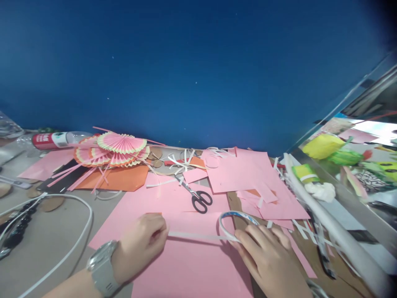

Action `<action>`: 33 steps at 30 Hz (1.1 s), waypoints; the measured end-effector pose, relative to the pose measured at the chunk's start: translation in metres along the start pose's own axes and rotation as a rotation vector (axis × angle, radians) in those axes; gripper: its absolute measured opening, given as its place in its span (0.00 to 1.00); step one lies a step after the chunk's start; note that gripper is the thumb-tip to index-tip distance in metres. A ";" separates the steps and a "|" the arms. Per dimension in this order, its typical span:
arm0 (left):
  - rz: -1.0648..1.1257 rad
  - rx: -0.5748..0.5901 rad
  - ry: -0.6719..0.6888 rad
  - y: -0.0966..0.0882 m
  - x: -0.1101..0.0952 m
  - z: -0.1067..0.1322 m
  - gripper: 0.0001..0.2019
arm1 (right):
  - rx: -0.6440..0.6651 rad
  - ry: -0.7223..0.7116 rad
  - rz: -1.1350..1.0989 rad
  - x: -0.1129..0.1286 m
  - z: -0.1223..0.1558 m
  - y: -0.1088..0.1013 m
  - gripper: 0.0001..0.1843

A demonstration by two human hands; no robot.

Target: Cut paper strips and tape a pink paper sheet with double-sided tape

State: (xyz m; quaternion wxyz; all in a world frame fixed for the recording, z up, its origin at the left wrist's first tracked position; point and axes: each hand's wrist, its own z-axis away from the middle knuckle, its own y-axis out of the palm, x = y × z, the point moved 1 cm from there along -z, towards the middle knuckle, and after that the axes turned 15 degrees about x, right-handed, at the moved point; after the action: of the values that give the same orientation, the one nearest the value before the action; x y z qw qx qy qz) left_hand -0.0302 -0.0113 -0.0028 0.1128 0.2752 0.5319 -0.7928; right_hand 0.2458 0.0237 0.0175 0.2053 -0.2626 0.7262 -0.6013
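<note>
A strip of white tape (198,236) is stretched level between my two hands, above pink paper (192,269). My left hand (145,236), with a grey watch on its wrist, is closed on the strip's free end. In my right hand (266,252) is the tape roll (228,217), gripped at its near side; its inner ring shows blue print. Black-handled scissors (201,200) lie on the pink paper just beyond the strip, blades pointing away and to the left.
Folded pink paper fans (120,151) lie at back left beside a plastic bottle (52,140). Pink sheets (242,169) and white scraps cover the back right. A white cable (88,223) loops at left. A blue panel (192,74) stands behind; a grey tube (328,223) runs along the right.
</note>
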 end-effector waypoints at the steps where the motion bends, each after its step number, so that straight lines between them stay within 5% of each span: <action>1: -0.012 -0.001 -0.002 0.001 0.000 -0.001 0.12 | 0.005 0.009 0.000 -0.001 0.000 0.002 0.20; 8: -0.033 -0.004 -0.027 0.003 0.007 -0.004 0.11 | 0.062 0.087 -0.208 -0.004 -0.001 0.008 0.14; 20: -0.123 0.026 -0.034 0.004 0.006 -0.005 0.11 | 0.228 0.184 -0.202 -0.007 -0.002 0.019 0.11; 33: -0.083 -0.002 0.032 0.001 0.002 -0.005 0.14 | 0.144 0.205 -0.181 -0.014 -0.001 0.014 0.12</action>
State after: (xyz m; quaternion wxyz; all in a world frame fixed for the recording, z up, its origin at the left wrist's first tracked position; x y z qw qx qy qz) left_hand -0.0298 -0.0070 -0.0064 0.0715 0.2656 0.5456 -0.7916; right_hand 0.2536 0.0353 0.0035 0.0935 -0.2487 0.6716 -0.6916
